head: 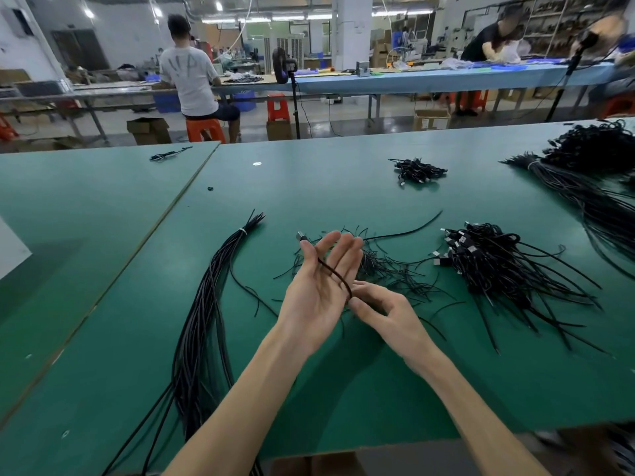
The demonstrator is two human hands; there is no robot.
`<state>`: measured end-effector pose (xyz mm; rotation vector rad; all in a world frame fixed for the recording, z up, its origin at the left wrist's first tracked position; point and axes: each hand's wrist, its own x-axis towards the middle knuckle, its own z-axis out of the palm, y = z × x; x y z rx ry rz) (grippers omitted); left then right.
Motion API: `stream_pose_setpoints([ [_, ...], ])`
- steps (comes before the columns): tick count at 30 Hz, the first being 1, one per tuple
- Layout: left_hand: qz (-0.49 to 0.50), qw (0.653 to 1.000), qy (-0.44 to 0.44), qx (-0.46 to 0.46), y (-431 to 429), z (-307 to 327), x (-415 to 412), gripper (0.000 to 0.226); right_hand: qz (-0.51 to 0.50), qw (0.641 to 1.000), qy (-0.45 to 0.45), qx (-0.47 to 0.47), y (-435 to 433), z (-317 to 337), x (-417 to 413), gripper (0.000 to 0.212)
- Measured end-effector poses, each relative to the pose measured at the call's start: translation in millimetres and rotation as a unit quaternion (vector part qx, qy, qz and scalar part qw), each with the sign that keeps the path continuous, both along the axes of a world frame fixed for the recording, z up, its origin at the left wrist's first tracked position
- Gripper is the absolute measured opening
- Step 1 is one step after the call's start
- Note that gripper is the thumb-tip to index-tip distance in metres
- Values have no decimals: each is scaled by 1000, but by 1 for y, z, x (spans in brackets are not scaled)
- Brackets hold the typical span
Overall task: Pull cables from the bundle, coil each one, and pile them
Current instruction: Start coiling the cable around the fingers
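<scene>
Beginning a coil just right of the long black tie-bound cable bundle (206, 304) — laying the thin, glossy black cable (335, 273) across the flat, straight-fingered left hand (318, 286), pinching it with the right hand (381, 314) at the palm's edge. Probably needing even tension and snug, equal loops, then aiming for the heap of coiled black cables (488, 259) farther right.

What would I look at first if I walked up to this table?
Your eye goes to the two bare hands in the middle: the left hand is palm up with a black cable across it, and the right hand pinches that cable. To the left, a long tied bundle lies on the green table. To the right sits a messy pile of cables with silver plugs.
</scene>
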<state>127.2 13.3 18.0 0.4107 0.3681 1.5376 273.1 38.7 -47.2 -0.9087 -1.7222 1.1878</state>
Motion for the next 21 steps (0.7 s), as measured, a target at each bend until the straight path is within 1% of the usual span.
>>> stream_pose_setpoints([
  [2, -21, 1000, 4, -10, -3, 0, -2, 52, -7, 1000, 18, -9, 0, -1, 1, 8],
  [3, -33, 999, 19, -15, -5, 0, -5, 49, -4, 1000, 20, -10, -1, 1, 0, 4],
  [5, -65, 996, 44, -29, -9, 1, -13, 41, -2, 1000, 0, 6, -4, 2, -2, 9],
  [7, -99, 992, 69, -32, -11, 1, -22, 42, -12, 999, -44, 29, -4, 1, -4, 10],
  [8, -106, 989, 95, -28, -12, 1, -28, 43, -23, 996, -69, 45, -5, 1, -5, 9],
  [10, -95, 979, 179, -21, -15, 2, -38, 44, -33, 990, -116, 77, -5, -1, -7, 6],
  [13, -54, 949, 311, 9, -22, 7, -55, 47, -36, 964, -201, 173, -3, -8, -12, 12],
  [15, -45, 919, 389, 47, -27, 13, -68, 51, -64, 958, -199, 195, 0, -10, -11, 15],
  [16, -49, 893, 444, 58, -31, 17, -74, 53, -83, 957, -188, 205, 1, -11, -10, 13],
  [17, -60, 854, 512, 66, -36, 19, -80, 54, -98, 953, -181, 221, 1, -13, -10, 11],
  [18, -79, 802, 588, 73, -40, 21, -83, 54, -108, 947, -187, 238, 0, -14, -11, 7],
  [19, -104, 733, 667, 82, -44, 20, -84, 53, -113, 939, -199, 256, -1, -14, -12, 3],
  [21, -127, 563, 811, 95, -48, 15, -81, 49, -117, 926, -224, 279, -3, -14, -15, 5],
])
